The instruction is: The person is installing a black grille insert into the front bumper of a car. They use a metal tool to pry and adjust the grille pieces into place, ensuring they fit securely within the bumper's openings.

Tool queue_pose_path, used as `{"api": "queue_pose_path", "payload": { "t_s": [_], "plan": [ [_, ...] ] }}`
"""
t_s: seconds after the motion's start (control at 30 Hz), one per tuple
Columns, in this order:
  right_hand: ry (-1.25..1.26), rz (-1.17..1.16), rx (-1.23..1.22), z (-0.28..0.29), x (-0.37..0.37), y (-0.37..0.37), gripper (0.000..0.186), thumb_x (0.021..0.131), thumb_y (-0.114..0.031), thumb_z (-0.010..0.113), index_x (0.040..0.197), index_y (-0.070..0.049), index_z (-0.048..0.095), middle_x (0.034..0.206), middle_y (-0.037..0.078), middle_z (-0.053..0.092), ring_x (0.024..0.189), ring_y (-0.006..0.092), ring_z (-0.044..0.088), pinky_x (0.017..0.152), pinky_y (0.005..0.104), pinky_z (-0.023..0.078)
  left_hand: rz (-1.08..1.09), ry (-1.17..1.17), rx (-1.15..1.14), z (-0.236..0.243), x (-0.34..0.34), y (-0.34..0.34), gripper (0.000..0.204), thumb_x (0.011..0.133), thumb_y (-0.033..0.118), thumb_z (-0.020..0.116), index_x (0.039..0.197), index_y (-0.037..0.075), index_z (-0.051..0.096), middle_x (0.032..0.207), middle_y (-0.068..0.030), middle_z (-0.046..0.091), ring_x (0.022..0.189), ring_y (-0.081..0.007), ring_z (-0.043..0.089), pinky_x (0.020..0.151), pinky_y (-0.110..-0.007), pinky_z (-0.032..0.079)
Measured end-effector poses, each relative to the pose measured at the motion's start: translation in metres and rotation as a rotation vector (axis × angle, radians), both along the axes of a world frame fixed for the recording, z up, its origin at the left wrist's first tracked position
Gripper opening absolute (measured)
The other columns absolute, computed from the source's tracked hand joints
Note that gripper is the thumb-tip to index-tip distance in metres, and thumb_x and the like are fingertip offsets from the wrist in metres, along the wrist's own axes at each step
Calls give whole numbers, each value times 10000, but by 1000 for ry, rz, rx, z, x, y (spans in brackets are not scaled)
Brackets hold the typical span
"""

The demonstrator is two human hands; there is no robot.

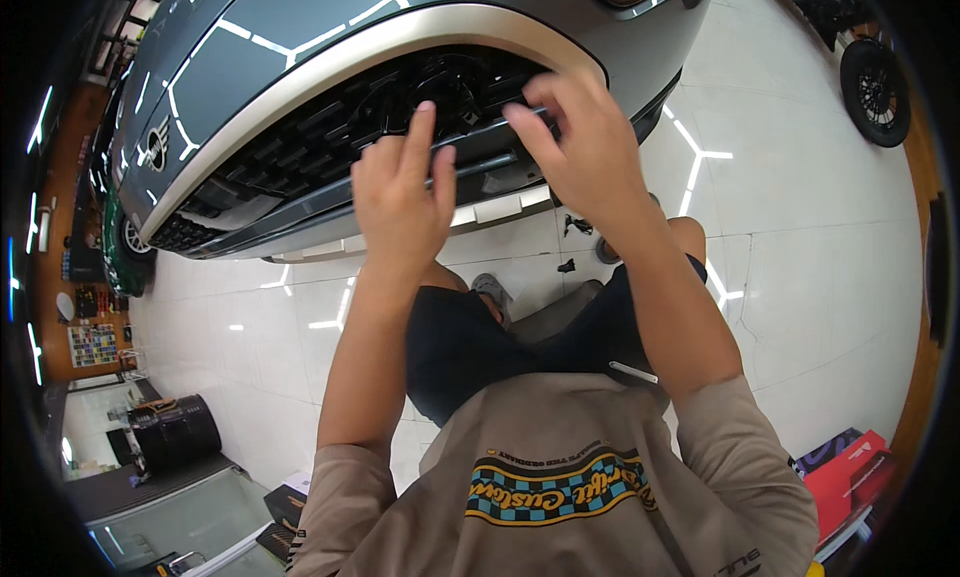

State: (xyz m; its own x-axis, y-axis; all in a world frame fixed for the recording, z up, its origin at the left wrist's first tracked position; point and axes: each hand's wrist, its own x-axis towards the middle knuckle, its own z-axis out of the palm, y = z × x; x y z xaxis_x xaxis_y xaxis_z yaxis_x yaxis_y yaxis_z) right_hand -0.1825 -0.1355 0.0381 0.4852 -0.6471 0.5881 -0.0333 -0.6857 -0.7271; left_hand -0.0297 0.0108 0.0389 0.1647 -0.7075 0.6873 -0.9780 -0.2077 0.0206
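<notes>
Black grille (310, 135) inside pale surround (440, 24); left hand (400, 197), right hand (590, 147) nearby, both loosely spread; red box (850, 479), contents hidden.

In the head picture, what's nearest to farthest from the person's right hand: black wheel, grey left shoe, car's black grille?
1. Black grille, just ahead of the right hand.
2. Grey left shoe, below.
3. Black wheel, far off right.

Bright streaks glare off hood (255, 62) and floor (820, 277), right fingers (580, 95) slightly blurred, the edges bent and dark.
</notes>
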Motion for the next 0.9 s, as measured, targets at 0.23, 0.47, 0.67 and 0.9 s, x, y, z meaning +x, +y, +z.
{"api": "queue_pose_path", "payload": {
  "t_s": [0.23, 0.47, 0.67, 0.9],
  "plan": [
    [964, 305, 34, -84, -191, 95, 289, 887, -257, 741, 1071, -47, 669, 1005, 150, 600, 951, 350, 636, 789, 454, 524, 81, 15, 59, -27, -7, -24, 660, 935, 218, 704, 1527, 31, 481, 831, -80, 589, 773, -263, 582, 665, -407, 408],
    [1074, 131, 43, -110, -247, 150, 223, 884, -115, 694, 1097, -52, 713, 1013, 138, 621, 943, 339, 602, 817, 447, 520, 11, 170, 72, -39, -40, -49, 725, 923, 248, 725, 1525, -34, 436, 1007, -173, 600, 787, -296, 625, 767, -416, 499],
    [823, 41, 239, -101, -252, 132, 195, 996, -84, 597, 1162, -7, 666, 988, 150, 651, 896, 295, 653, 747, 422, 534, -256, 1399, -298, -54, -56, -43, 500, 1026, 282, 643, 1440, 30, 521, 1110, -142, 648, 936, -253, 686, 805, -370, 544],
    [360, 78, 216, -55, -145, 69, 271, 1053, -74, 521, 1280, 18, 636, 947, 157, 649, 848, 274, 643, 765, 346, 500, -554, 2506, -661, -53, -38, -54, 304, 1037, 362, 640, 1082, 61, 650, 1040, -104, 704, 965, -241, 692, 845, -373, 553]
  ]
}}
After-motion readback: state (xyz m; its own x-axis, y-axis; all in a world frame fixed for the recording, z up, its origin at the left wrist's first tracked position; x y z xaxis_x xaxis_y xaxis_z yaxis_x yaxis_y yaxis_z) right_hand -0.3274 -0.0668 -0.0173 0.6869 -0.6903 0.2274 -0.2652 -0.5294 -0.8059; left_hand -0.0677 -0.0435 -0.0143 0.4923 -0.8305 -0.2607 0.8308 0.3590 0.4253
